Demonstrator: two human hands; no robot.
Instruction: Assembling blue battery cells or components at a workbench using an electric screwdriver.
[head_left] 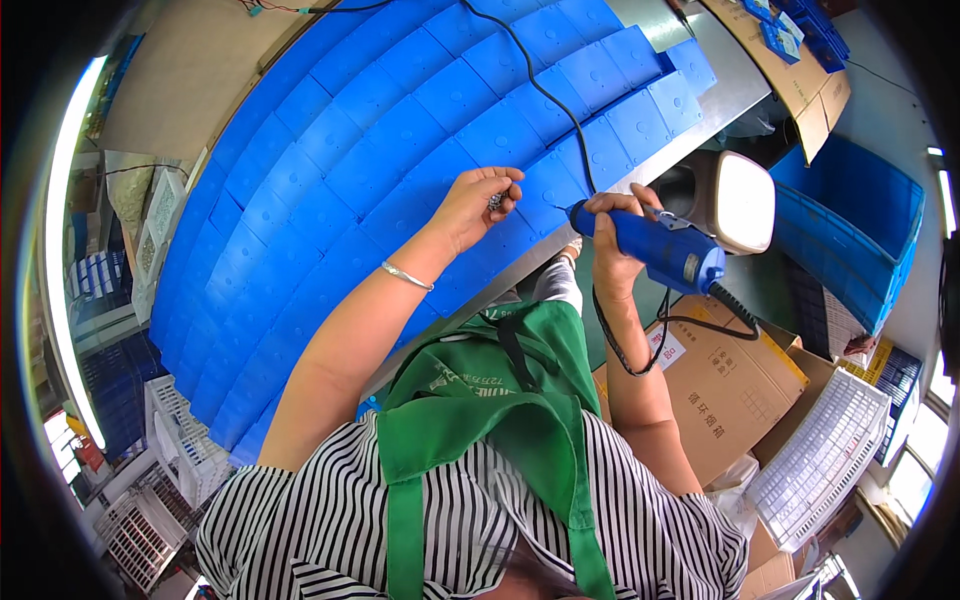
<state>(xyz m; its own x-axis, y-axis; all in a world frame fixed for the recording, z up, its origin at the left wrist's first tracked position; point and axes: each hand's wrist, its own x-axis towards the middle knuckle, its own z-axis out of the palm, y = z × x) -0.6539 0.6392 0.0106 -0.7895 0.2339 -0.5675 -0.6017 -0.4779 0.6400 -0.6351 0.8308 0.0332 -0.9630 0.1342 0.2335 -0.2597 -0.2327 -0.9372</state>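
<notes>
My right hand is wrapped round a blue electric screwdriver. Its black nose and thin bit point left, over the nearest row of blue plastic plates. These square plates, each with a small round mark, lie in long overlapping rows on the table. Curled just above them, my left hand holds a small bunch of metal screws between thumb and fingers. A dark cord runs across the plates toward the screwdriver, and a coiled cable hangs from its rear end.
The table's metal edge runs diagonally in front of me. At the right stand a white-topped stool, a large blue bin and a cardboard box. White plastic crates lie at the lower right. Cardboard covers the far corner.
</notes>
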